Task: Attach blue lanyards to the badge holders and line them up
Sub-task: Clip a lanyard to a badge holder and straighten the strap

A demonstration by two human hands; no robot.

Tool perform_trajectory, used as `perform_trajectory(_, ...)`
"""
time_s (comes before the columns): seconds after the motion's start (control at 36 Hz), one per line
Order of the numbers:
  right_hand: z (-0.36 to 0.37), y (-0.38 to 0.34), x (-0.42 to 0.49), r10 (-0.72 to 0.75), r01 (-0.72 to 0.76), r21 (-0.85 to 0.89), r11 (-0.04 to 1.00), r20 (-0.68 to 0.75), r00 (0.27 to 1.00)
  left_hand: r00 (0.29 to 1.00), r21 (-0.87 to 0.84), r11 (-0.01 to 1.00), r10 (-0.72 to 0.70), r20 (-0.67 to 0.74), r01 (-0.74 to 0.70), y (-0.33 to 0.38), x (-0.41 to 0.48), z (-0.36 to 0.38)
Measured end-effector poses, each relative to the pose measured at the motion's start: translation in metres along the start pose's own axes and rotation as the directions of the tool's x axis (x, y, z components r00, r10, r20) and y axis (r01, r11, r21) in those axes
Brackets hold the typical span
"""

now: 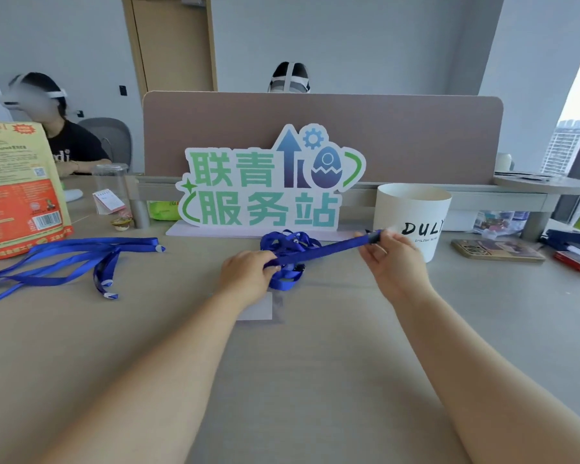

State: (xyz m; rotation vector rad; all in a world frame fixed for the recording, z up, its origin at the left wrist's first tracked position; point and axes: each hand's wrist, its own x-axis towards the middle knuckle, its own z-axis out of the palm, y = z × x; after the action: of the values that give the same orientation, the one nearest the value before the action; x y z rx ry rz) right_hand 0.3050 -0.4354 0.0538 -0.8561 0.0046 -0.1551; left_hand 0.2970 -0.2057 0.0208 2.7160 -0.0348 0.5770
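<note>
A blue lanyard is stretched taut between my two hands above the table. My left hand grips one end of it just in front of a tangled heap of blue lanyards. My right hand pinches the other end near its dark clip, up by the white cup. A clear badge holder lies flat on the table, partly hidden under my left wrist. Several more blue lanyards lie spread out at the left.
A green and blue standing sign is behind the heap, in front of a desk divider. A white cup stands right of it, then a phone. An orange bag stands far left. Two people sit beyond.
</note>
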Motion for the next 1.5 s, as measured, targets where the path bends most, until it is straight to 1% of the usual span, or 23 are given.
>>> perform_trajectory(0.08, -0.011, -0.001, 0.007, 0.005, -0.008, -0.035, 0.999, -0.098, 0.995, 1.0, -0.02, 1.0, -0.024, 0.004, 0.024, -0.007, 0.001, -0.002)
perform_trajectory(0.14, -0.01, 0.0, 0.007, -0.045, 0.021, -0.276, 0.961, -0.083, 0.995, 0.998, -0.054, 0.997, -0.052, 0.018, 0.053, -0.007, 0.003, -0.003)
perform_trajectory(0.19, -0.001, 0.002, 0.0, -0.1, 0.101, -0.587, 0.803, 0.035, 0.994, 0.998, -0.112, 0.992, -0.061, 0.034, 0.064, -0.004, 0.005, -0.004)
perform_trajectory(0.25, 0.011, 0.008, -0.01, -0.088, 0.192, -0.768, 0.611, 0.175, 0.981, 0.998, -0.152, 0.987, -0.049, 0.039, 0.054, 0.002, 0.005, -0.005)
perform_trajectory(0.31, 0.02, 0.017, -0.018, -0.001, 0.245, -0.847, 0.472, 0.277, 0.961, 1.0, -0.168, 0.986, -0.008, 0.028, 0.012, 0.007, 0.006, -0.005)
perform_trajectory(0.39, 0.026, 0.03, -0.024, 0.108, 0.3, -0.912, 0.28, 0.341, 0.934, 0.997, -0.15, 0.985, 0.083, -0.005, -0.083, 0.014, 0.005, -0.005)
perform_trajectory(0.44, 0.029, 0.034, -0.024, 0.113, 0.357, -0.92, 0.161, 0.376, 0.92, 0.99, -0.133, 0.981, 0.136, -0.043, -0.141, 0.017, 0.004, -0.006)
perform_trajectory(0.5, 0.031, 0.034, -0.024, 0.081, 0.406, -0.91, 0.088, 0.412, 0.907, 0.983, -0.126, 0.976, 0.169, -0.073, -0.177, 0.019, 0.002, -0.008)
perform_trajectory(0.53, 0.031, 0.034, -0.023, 0.075, 0.421, -0.903, 0.084, 0.427, 0.901, 0.98, -0.113, 0.975, 0.185, -0.08, -0.193, 0.018, 0.002, -0.009)
perform_trajectory(0.58, 0.03, 0.032, -0.023, 0.075, 0.396, -0.904, 0.162, 0.412, 0.908, 0.974, -0.052, 0.975, 0.209, -0.089, -0.214, 0.015, 0.002, -0.009)
perform_trajectory(0.64, 0.029, 0.024, -0.023, 0.016, 0.31, -0.886, 0.344, 0.336, 0.942, 0.978, 0.008, 0.982, 0.19, -0.086, -0.19, 0.007, 0.004, -0.008)
perform_trajectory(0.69, 0.024, 0.013, -0.019, -0.072, 0.193, -0.824, 0.533, 0.183, 0.98, 0.99, 0.044, 0.992, 0.123, -0.065, -0.121, -0.004, 0.006, -0.006)
perform_trajectory(0.75, 0.015, 0.004, -0.014, -0.117, 0.106, -0.746, 0.658, 0.038, 0.992, 0.997, 0.051, 0.997, 0.069, -0.044, -0.066, -0.012, 0.009, -0.007)
perform_trajectory(0.83, 0.006, 0.002, -0.009, -0.126, 0.042, -0.661, 0.749, -0.081, 0.989, 0.998, 0.061, 0.996, 0.065, -0.022, -0.063, -0.008, 0.016, -0.01)
perform_trajectory(0.94, 0.004, 0.002, -0.006, -0.177, 0.055, -0.568, 0.821, -0.161, 0.971, 0.994, 0.097, 0.99, 0.106, -0.017, -0.104, 0.006, 0.031, -0.008)
perform_trajectory(1.03, 0.002, -0.001, -0.004, -0.208, 0.069, -0.57, 0.819, -0.183, 0.961, 0.996, 0.075, 0.995, 0.075, -0.043, -0.072, 0.013, 0.041, -0.01)
perform_trajectory(1.14, -0.006, -0.009, -0.002, -0.265, 0.092, -0.528, 0.844, -0.263, 0.928, 0.993, -0.006, 0.998, -0.058, -0.104, 0.057, 0.008, 0.045, -0.016)
perform_trajectory(1.19, -0.011, -0.01, -0.001, -0.288, 0.101, -0.559, 0.823, -0.257, 0.923, 0.992, -0.003, 0.997, -0.077, -0.097, 0.077, -0.001, 0.04, -0.018)
perform_trajectory(1.25, -0.015, -0.005, 0.0, -0.297, 0.094, -0.682, 0.726, -0.187, 0.936, 0.994, -0.001, 0.998, -0.069, -0.086, 0.069, -0.007, 0.03, -0.02)
perform_trajectory(1.33, -0.017, 0.008, -0.004, -0.23, 0.068, -0.901, 0.428, -0.036, 0.973, 0.999, -0.018, 0.999, -0.03, -0.015, 0.029, -0.013, 0.008, -0.022)
perform_trajectory(1.39, -0.016, 0.016, -0.012, -0.158, 0.044, -0.965, 0.257, 0.003, 0.987, 0.999, -0.025, 1.0, 0.011, 0.043, -0.01, -0.015, -0.014, -0.024)
perform_trajectory(1.44, -0.012, 0.019, -0.022, -0.114, 0.013, -0.979, 0.206, -0.011, 0.993, 0.996, -0.013, 0.999, 0.039, 0.075, -0.038, -0.019, -0.038, -0.024)
perform_trajectory(1.5, -0.006, 0.02, -0.032, -0.082, 0.031, -0.966, 0.258, 0.01, 0.997, 0.992, 0.019, 0.999, 0.048, 0.121, -0.051, -0.023, -0.06, -0.024)
